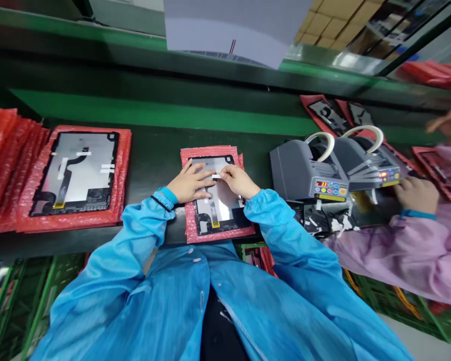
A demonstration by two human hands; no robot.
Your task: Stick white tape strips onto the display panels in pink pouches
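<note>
A tablet back panel lies on a red bubble-wrap sheet in front of me on the dark conveyor. My left hand rests flat on the panel's upper left with its fingers stretched out. My right hand is curled at the panel's upper middle, its fingertips pinched on a small white strip of tape against the panel. Both arms wear blue sleeves.
A second panel on red wrap lies to the left, beside a stack of red sheets. Two grey tape dispensers stand to the right. A co-worker in a pink sleeve has a hand by them. Green crates sit below.
</note>
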